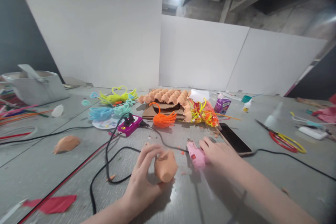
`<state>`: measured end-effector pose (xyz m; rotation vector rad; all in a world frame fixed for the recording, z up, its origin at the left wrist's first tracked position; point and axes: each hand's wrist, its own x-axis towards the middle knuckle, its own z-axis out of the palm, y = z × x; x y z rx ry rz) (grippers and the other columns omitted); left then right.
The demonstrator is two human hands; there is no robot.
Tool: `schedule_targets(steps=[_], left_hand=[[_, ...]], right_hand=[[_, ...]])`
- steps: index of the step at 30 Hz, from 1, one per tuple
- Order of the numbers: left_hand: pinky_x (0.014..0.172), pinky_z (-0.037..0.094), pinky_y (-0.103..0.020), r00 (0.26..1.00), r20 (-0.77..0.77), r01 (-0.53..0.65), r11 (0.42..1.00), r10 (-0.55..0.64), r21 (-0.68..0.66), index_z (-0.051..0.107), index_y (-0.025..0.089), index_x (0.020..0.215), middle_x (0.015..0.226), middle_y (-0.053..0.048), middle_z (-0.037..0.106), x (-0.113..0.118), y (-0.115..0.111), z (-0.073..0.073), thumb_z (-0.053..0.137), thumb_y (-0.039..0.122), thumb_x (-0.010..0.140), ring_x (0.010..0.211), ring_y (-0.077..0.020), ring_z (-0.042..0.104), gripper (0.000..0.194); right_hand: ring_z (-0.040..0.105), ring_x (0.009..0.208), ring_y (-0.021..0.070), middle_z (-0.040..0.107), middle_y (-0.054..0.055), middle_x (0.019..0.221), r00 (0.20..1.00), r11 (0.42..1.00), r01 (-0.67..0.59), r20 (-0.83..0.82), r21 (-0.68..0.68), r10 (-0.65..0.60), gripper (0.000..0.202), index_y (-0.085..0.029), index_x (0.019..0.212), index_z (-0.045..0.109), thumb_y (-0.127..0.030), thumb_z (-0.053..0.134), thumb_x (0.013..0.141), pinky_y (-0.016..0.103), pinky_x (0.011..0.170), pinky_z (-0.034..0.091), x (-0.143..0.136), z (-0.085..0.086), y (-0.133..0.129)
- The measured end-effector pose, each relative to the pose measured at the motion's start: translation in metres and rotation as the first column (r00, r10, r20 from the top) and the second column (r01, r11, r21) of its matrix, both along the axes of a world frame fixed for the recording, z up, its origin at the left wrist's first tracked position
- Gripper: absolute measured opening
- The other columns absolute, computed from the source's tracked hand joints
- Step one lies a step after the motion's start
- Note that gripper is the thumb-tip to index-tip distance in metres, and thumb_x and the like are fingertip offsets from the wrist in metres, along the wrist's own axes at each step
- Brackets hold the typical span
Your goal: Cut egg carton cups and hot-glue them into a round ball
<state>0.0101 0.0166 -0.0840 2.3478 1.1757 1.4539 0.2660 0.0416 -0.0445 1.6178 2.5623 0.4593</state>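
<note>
One peach-coloured piece point(166, 166), rounded, with flat facets and a matte surface, sits low and near the middle of my view, just above the grey tabletop point(86, 178). My left hand point(144, 176) is partly open around it, fingers at its top edge and thumb beneath, holding it lightly. My right hand point(216, 152) rests with bent fingers against a pink glue gun point(196, 155); I cannot tell how firmly it grips. Beyond lies a bumpy peach egg-carton sheet point(168, 95) over brown cardboard point(150, 112).
</note>
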Motion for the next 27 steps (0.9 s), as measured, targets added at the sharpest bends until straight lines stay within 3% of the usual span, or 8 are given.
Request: schedule_targets(steps=[5,12,18,22,27], left_hand=[[0.088,0.053,-0.048,0.999,-0.003,0.047,0.998,-0.047,0.039,0.049,0.024,0.111,0.112,-0.009,0.050,0.000,0.002,-0.002,0.075,0.017,0.066,0.106,-0.0283,0.055,0.053],[0.083,0.056,-0.042,0.997,-0.010,0.077,0.996,-0.077,0.054,0.050,0.025,0.114,0.114,-0.008,0.048,0.001,0.000,-0.002,0.072,0.015,0.067,0.104,-0.0260,0.056,0.053],[0.084,0.055,-0.043,0.996,-0.002,0.086,0.995,-0.086,0.042,0.051,0.027,0.111,0.112,-0.007,0.049,0.001,0.000,0.001,0.072,0.017,0.068,0.102,-0.0250,0.056,0.049],[0.087,0.053,-0.047,0.999,0.017,0.043,0.999,-0.043,0.029,0.050,0.026,0.111,0.112,-0.008,0.050,0.001,0.001,-0.001,0.075,0.019,0.064,0.105,-0.0278,0.055,0.054],[0.085,0.054,-0.045,0.997,0.070,-0.020,1.000,0.018,0.019,0.048,0.023,0.110,0.110,-0.009,0.051,0.001,0.003,-0.003,0.078,0.021,0.062,0.102,-0.0270,0.057,0.056]], right_hand=[[0.059,0.051,0.0185,0.058,0.006,0.085,0.999,0.998,0.047,0.015,-0.048,-0.047,0.019,-0.016,0.087,0.055,-0.016,0.056,0.068,0.028,0.043,0.017,0.007,-0.014,0.009],[0.060,0.055,0.0195,0.057,0.007,0.086,0.998,0.994,0.063,0.003,-0.094,-0.063,0.023,-0.016,0.091,0.055,-0.015,0.060,0.068,0.027,0.044,0.024,0.007,-0.013,0.008],[0.059,0.054,0.0199,0.056,0.006,0.086,0.996,0.993,0.054,-0.062,-0.103,-0.061,0.023,-0.015,0.089,0.055,-0.011,0.059,0.066,0.027,0.045,0.023,0.007,-0.014,0.008],[0.057,0.055,0.0183,0.056,0.004,0.081,0.983,0.994,0.041,-0.175,-0.102,-0.058,0.023,-0.016,0.083,0.053,-0.004,0.057,0.064,0.027,0.047,0.024,0.007,-0.004,0.005],[0.055,0.064,0.0167,0.055,0.001,0.075,0.906,0.994,-0.048,-0.422,-0.098,0.002,0.006,-0.019,0.076,0.048,-0.019,0.054,0.078,0.027,0.055,0.035,0.008,0.023,-0.002]])
